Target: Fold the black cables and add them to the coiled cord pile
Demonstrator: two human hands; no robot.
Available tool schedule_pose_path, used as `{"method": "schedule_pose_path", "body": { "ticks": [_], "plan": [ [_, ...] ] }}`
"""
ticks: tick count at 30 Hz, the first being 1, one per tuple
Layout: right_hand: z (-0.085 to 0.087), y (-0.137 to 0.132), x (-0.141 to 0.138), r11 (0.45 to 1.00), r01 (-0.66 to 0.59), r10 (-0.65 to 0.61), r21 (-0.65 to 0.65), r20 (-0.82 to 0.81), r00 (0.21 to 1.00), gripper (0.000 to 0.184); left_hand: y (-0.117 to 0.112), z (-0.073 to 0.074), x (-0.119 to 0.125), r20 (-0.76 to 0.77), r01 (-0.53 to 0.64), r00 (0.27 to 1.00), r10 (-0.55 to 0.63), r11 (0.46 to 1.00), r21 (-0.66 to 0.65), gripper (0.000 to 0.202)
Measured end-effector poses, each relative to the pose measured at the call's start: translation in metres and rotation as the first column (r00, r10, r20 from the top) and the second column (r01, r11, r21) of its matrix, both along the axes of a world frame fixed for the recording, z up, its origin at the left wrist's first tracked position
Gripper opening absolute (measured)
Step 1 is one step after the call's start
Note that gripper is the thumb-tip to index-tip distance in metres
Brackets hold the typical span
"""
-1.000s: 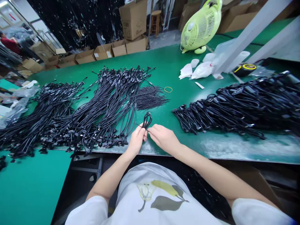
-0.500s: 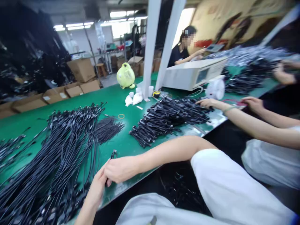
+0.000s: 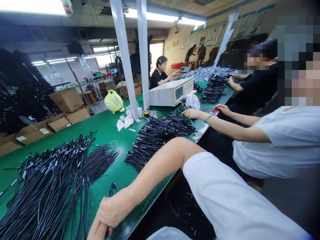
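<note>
Right hand: (image 3: 111,210) there it is, lying over the left hand (image 3: 96,231) at the tabletop's (image 3: 117,160) near edge!
Fingers: (image 3: 99,215) bunched tight; can't tell which hand grips.
Cable: black looped cable (image 3: 112,190) poking up just beyond the hands.
Left side: long cable bundle (image 3: 47,190) right beside them.
Ahead: cable pile (image 3: 155,136), with a co-worker's hand (image 3: 191,113) at its far end.

One camera, worn on a person's head above a long green workbench (image 3: 105,133). Faces along the bench, looking forward and slightly down, with a wide view. The wearer's hands (image 3: 107,211) sit very near, at the bottom edge. A co-worker (image 3: 275,150) is close on the right; the far wall (image 3: 180,43) stands well off.
</note>
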State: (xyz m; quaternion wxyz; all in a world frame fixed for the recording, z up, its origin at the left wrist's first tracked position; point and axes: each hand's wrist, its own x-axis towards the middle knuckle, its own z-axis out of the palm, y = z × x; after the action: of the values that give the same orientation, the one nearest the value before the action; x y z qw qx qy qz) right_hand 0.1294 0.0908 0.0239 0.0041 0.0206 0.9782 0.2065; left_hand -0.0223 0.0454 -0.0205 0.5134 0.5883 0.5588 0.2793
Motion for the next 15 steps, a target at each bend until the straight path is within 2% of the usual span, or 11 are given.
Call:
{"method": "schedule_pose_path", "body": {
  "ticks": [3,5,8,10,12,13,15],
  "plan": [
    [-0.003,0.005,-0.004,0.976,0.181,-0.191,-0.123,-0.071,0.979,0.032,0.005,0.0,-0.001,-0.006,-0.048,0.999,0.047,0.998,-0.039,0.064],
    [-0.004,0.009,-0.006,0.904,0.317,-0.358,-0.287,-0.102,0.928,0.021,0.013,-0.003,0.001,0.032,-0.117,0.992,0.119,0.992,-0.044,0.064],
    [-0.009,0.01,-0.008,0.707,0.486,-0.63,-0.513,-0.144,0.763,0.018,0.025,-0.01,0.006,0.157,-0.257,0.952,0.261,0.965,-0.042,0.056],
    [-0.016,0.005,-0.009,0.588,0.489,-0.749,-0.644,-0.205,0.63,0.025,0.031,-0.014,0.006,0.198,-0.323,0.924,0.328,0.945,-0.057,0.054],
    [-0.024,-0.001,-0.008,0.449,0.372,-0.817,-0.813,-0.205,0.538,0.03,0.033,-0.015,0.003,0.199,-0.356,0.914,0.353,0.934,-0.026,0.055],
    [-0.027,-0.003,-0.006,0.343,0.288,-0.842,-0.894,-0.156,0.516,0.029,0.032,-0.014,0.0,0.197,-0.357,0.917,0.347,0.934,0.017,0.056],
    [-0.032,-0.005,0.0,0.123,0.15,-0.852,-0.981,-0.027,0.523,0.024,0.031,-0.012,-0.007,0.181,-0.306,0.942,0.283,0.945,0.118,0.058]
  ]
}}
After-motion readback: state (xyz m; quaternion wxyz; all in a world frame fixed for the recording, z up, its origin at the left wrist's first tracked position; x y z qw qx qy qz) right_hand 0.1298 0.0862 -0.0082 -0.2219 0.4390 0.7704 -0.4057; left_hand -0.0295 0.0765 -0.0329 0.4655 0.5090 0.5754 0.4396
